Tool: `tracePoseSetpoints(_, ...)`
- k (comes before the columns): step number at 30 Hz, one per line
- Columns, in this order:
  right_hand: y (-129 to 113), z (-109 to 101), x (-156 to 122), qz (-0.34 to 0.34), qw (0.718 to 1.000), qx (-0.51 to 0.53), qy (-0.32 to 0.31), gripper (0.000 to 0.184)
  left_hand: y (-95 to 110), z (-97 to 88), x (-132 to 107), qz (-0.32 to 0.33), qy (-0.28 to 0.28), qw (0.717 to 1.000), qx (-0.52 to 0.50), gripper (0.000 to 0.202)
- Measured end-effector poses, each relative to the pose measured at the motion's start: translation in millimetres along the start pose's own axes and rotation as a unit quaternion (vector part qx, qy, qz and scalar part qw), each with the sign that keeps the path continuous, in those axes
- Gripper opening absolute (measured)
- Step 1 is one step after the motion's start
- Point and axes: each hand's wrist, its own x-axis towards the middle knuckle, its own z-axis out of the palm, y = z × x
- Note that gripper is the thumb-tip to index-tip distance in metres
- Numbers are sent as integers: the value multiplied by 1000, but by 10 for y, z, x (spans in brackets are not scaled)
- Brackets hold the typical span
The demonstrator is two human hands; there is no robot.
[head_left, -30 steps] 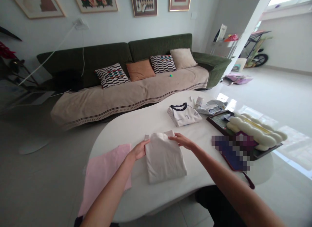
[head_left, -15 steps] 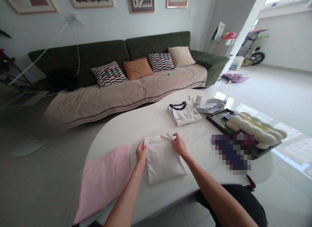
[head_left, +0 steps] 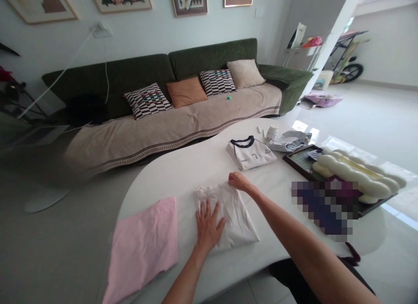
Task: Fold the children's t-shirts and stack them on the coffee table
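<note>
A folded white garment (head_left: 238,217) lies on the white table in front of me, with what looks like a gathered band along its far edge. My left hand (head_left: 208,225) rests flat on its left half, fingers spread. At its far right corner, my right hand (head_left: 237,181) is closed, the curled fingers pinching the cloth; the fingertips are partly hidden. To the left, a pink folded cloth (head_left: 146,243) reaches over the table's near edge. Beyond my right hand sits a folded white T-shirt (head_left: 256,158) with a dark collar and a 7 on it.
The table (head_left: 156,173) has a rounded left end. On its right stand a dark tray (head_left: 295,167) holding a puffy cream object (head_left: 359,173), a plastic packet (head_left: 290,140) and a blurred-out dark item (head_left: 320,208). A green sofa (head_left: 209,51) with cushions runs along the wall.
My left hand has left the garment's left edge and moved right onto its top, opening flat. My right hand stays at the far right corner, its fingers now more curled.
</note>
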Motion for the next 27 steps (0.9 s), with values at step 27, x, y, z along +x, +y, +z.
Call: tracePoseSetpoints(27, -691, 590, -2312, -53, 990, -38, -123, 93, 14, -158, -594, -223, 56, 886, -403, 53)
